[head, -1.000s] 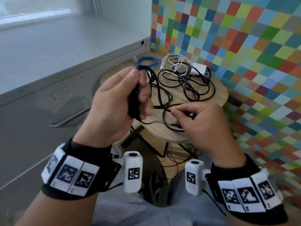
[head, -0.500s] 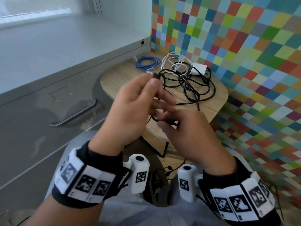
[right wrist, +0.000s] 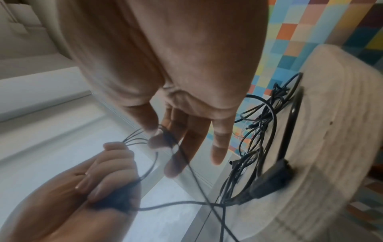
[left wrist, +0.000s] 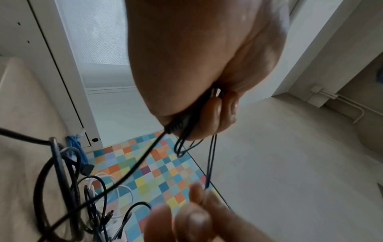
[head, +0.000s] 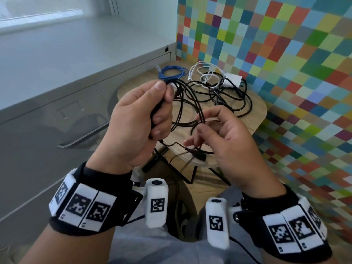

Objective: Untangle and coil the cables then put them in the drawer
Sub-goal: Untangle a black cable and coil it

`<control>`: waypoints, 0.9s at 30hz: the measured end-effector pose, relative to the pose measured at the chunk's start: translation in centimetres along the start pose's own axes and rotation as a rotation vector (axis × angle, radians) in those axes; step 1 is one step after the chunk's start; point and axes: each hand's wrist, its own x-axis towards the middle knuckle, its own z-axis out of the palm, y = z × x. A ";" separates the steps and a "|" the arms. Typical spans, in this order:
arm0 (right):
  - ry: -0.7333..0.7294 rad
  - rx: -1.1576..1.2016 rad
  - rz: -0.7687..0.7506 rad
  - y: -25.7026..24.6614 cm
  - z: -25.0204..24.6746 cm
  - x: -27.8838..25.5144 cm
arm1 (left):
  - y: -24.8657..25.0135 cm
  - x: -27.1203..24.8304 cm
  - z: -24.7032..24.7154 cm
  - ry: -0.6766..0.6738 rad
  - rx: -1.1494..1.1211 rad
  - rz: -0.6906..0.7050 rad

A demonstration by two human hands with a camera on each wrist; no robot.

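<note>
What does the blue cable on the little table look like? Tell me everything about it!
The blue cable is thin, looks plastic-coated and is wound into a loose, flattish coil of several loops. It lies on the far left part of the round wooden table, near the grey cabinet. A pale, clear-looking plug sticks out at its far left end. Neither hand touches it. A white cable lies just to its right, and black cable strands pass close by its near edge; whether they touch it is unclear.

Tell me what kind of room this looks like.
Probably a home or office corner, though it's hard to be sure: a small wooden table beside a grey drawer cabinet, a colourful checkered wall, and a window behind.
</note>
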 end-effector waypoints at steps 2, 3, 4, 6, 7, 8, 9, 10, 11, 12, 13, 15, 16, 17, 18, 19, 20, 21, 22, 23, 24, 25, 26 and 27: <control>0.113 0.009 -0.016 0.3 0.0 0.2 | 0.3 0.0 -0.1 -0.002 -0.042 0.018; 0.161 0.021 -0.028 0.4 -0.1 0.3 | 0.4 0.0 -0.1 0.005 -0.065 0.028; 0.199 0.019 -0.042 0.5 -0.1 0.3 | 0.6 0.0 -0.1 0.018 -0.093 0.039; 0.242 -0.044 -0.070 0.7 -0.3 0.3 | 0.9 0.0 0.0 0.056 -0.152 0.068; 0.253 -0.090 -0.083 0.8 -0.3 0.3 | 1.1 -0.1 0.0 0.083 -0.173 0.087; 0.262 -0.143 -0.098 1.0 -0.4 0.3 | 1.2 -0.1 0.0 0.115 -0.183 0.107; 0.274 -0.202 -0.113 1.2 -0.4 0.2 | 1.3 -0.1 0.0 0.145 -0.177 0.128; 0.286 -0.266 -0.127 1.3 -0.4 0.2 | 1.3 -0.1 0.0 0.164 -0.146 0.154; 0.287 -0.325 -0.137 1.4 -0.3 0.1 | 1.2 -0.1 0.1 0.170 -0.079 0.186; 0.277 -0.383 -0.141 1.3 -0.1 0.1 | 1.0 -0.2 0.2 0.162 0.030 0.219; 0.256 -0.443 -0.141 1.3 0.1 0.1 | 0.6 -0.2 0.3 0.139 0.174 0.247; 0.186 -0.592 -0.135 1.1 0.6 0.1 | -0.2 -0.4 1.0 0.064 0.512 0.287; 0.144 -0.680 -0.149 1.1 0.9 0.1 | -0.7 -0.5 1.2 0.029 0.678 0.305; 0.108 -0.748 -0.178 1.0 1.2 0.1 | -1.0 -0.6 1.4 0.005 0.821 0.328; 0.087 -0.771 -0.214 0.9 1.4 0.1 | -1.3 -0.6 1.6 -0.005 0.923 0.360; 0.069 -0.750 -0.250 0.7 1.6 0.0 | -1.5 -0.5 1.7 -0.010 0.985 0.393; 0.048 -0.702 -0.279 0.5 1.6 -0.1 | -1.7 -0.5 1.6 -0.012 1.038 0.425; 0.025 -0.635 -0.299 0.3 1.7 -0.3 | -1.7 -0.4 1.6 -0.015 1.103 0.450; 0.004 -0.565 -0.308 0.1 1.6 -0.4 | -1.8 -0.3 1.5 -0.019 1.178 0.463; -0.009 -0.514 -0.310 -0.1 1.5 -0.4 | -1.9 -0.2 1.4 -0.026 1.238 0.455; -0.011 -0.491 -0.308 -0.2 1.4 -0.4 | -2.0 -0.2 1.4 -0.033 1.271 0.426; -0.012 -0.489 -0.300 -0.4 1.3 -0.5 | -2.1 -0.2 1.4 -0.043 1.281 0.387; -0.018 -0.497 -0.282 -0.5 1.2 -0.5 | -2.1 -0.1 1.2 -0.055 1.285 0.347; -0.030 -0.496 -0.257 -0.6 0.9 -0.6 | -2.1 -0.1 1.2 -0.070 1.301 0.308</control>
